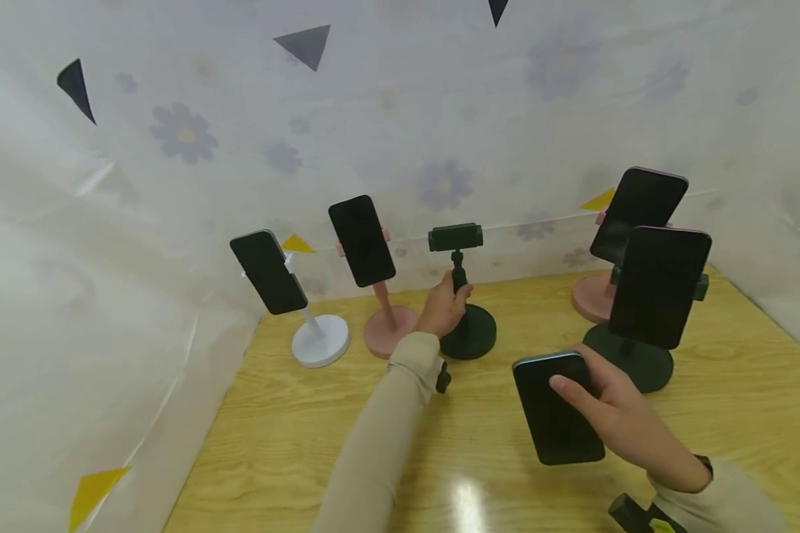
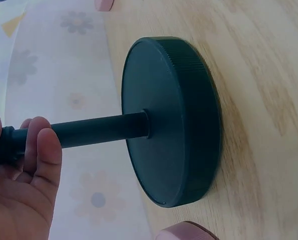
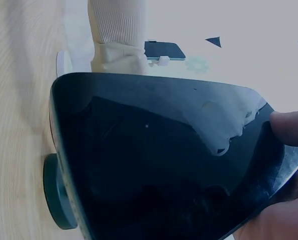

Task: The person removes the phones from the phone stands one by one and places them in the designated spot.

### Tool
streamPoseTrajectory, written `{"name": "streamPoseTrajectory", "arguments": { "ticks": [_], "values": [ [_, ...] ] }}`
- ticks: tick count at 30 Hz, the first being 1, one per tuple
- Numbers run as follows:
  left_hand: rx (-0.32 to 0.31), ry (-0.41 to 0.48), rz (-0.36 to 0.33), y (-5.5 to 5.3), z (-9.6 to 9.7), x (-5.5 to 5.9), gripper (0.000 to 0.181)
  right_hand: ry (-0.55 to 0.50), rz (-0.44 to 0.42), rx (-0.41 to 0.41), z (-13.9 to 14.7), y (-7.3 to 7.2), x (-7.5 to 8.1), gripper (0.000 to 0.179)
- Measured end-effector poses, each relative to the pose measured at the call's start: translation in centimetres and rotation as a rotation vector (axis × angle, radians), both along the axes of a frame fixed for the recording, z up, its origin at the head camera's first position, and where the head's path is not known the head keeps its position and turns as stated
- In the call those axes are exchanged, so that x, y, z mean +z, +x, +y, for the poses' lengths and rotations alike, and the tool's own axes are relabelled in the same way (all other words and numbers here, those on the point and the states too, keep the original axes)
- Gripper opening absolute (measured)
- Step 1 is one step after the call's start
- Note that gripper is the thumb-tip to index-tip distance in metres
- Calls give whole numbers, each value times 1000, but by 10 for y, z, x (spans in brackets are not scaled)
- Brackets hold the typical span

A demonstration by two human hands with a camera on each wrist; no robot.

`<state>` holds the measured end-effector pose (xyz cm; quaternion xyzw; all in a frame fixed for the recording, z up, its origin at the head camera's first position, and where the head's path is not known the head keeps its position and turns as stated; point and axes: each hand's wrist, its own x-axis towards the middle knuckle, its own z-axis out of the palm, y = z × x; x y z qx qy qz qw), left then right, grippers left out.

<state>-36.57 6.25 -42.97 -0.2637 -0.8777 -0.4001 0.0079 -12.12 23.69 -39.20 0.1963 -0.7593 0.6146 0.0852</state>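
In the head view a dark green phone stand (image 1: 457, 238) with no phone in its holder stands near the middle of the table. My left hand (image 1: 444, 307) grips its stem, and the left wrist view shows fingers curled round the stem (image 2: 96, 131) above the round base (image 2: 159, 125). A smartphone (image 1: 555, 414) with a dark screen is in my right hand (image 1: 616, 407), the thumb lying across its front near the top edge. Up close, the same phone (image 3: 154, 150) fills much of the right wrist view and hides part of what lies behind it.
Left of my left hand, a white stand (image 1: 321, 342) and a pink stand (image 1: 390, 331) each carry a phone. At the right, another pink stand (image 1: 590, 298) and a dark green stand (image 1: 630, 363) also bear phones. A flower-printed sheet (image 1: 373, 133) hangs behind the wooden table (image 1: 273, 437).
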Motion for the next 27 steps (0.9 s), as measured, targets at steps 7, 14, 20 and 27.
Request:
{"name": "streamPoseTrajectory", "arguments": {
  "ticks": [7, 14, 20, 27],
  "values": [
    [-17, -10, 13, -2, 5, -2, 27, 26, -38, -8, -3, 1, -3, 29],
    [-1, 13, -1, -9, 5, -5, 27, 38, -40, -4, -2, 1, -2, 27],
    [16, -6, 16, -13, 7, -5, 25, 43, -65, -6, -1, 2, -3, 25],
    [12, 8, -15, -14, 8, -5, 28, 40, -71, 0, 0, 2, -5, 23]
  ]
}}
